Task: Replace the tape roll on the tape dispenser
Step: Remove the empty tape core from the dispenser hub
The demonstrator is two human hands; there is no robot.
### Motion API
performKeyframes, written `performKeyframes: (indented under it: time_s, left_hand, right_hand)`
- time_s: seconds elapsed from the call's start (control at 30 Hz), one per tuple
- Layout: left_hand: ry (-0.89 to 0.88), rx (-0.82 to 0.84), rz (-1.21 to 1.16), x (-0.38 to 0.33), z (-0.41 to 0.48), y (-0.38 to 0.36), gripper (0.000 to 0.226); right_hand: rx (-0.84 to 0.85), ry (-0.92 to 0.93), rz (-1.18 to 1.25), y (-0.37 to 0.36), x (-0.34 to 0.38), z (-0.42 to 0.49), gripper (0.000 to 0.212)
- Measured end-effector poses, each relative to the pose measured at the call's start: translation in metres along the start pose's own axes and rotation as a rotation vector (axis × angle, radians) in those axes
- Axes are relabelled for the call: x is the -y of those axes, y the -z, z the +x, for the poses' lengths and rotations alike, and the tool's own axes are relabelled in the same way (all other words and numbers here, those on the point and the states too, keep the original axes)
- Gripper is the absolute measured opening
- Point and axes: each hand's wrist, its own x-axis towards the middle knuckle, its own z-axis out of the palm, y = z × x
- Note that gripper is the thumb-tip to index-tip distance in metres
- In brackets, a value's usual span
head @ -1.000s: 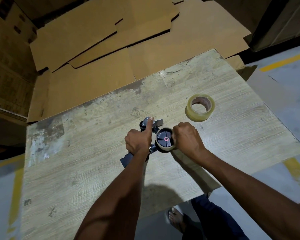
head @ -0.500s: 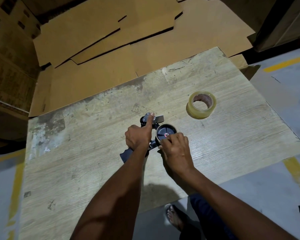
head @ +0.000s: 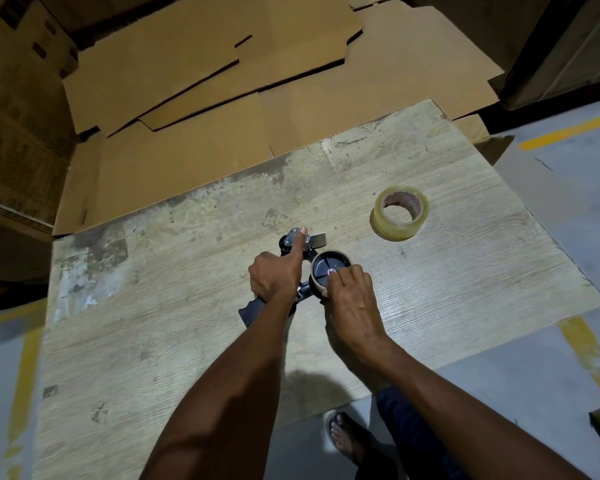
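Note:
A black hand-held tape dispenser [head: 293, 247] lies on the worn wooden table [head: 153, 341]. My left hand [head: 276, 277] grips its handle, index finger stretched along the front roller. On its black hub [head: 326, 266] sits a thin, nearly spent tape core. My right hand [head: 352, 299] rests on the near side of that core, fingertips on its rim and on the hub's red centre. A full roll of clear tape [head: 399, 213] lies flat on the table, to the right and farther away, apart from both hands.
Flattened cardboard sheets [head: 222, 81] lie beyond the table's far edge, with stacked boxes [head: 11, 98] at the left. Grey floor with yellow lines [head: 568, 129] surrounds the table. My sandalled foot [head: 343, 434] shows below the near edge.
My right hand moved from the right side of the hub to its near side, fingertips now on the rim and centre. The left hand kept its grip on the dispenser.

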Motion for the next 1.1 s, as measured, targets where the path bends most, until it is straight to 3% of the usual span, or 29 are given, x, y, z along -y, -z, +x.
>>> performKeyframes:
  time_s: [0.2,0.37,0.53,0.67,0.77,1.03,1.1]
  left_hand:
    - [-0.016,0.003,-0.009,0.002,0.002,-0.003,0.106]
    - [-0.006,0.000,-0.024,0.003,0.002,-0.004,0.107]
    - [-0.005,0.002,-0.041,0.004,0.002,-0.003,0.107]
    - [-0.007,-0.003,-0.035,0.003,0.002,-0.002,0.106]
    - [-0.004,-0.003,-0.028,0.003,0.002,-0.001,0.106]
    - [0.005,-0.040,-0.067,0.000,-0.001,0.000,0.103]
    - [0.004,-0.045,-0.080,-0.001,-0.002,0.001,0.102]
  right_hand:
    - [0.009,0.024,-0.035,0.002,0.002,0.001,0.039]
    - [0.060,-0.057,-0.100,0.001,0.016,0.009,0.041]
    - [0.117,-0.106,-0.131,0.004,0.026,0.018,0.030]
    - [0.138,-0.119,-0.137,0.002,0.024,0.016,0.035]
    - [0.148,-0.062,-0.104,0.005,0.015,0.014,0.041]
    - [0.221,0.240,-0.019,0.021,-0.018,0.025,0.020]
    - [0.214,0.252,-0.029,0.021,-0.018,0.025,0.025]
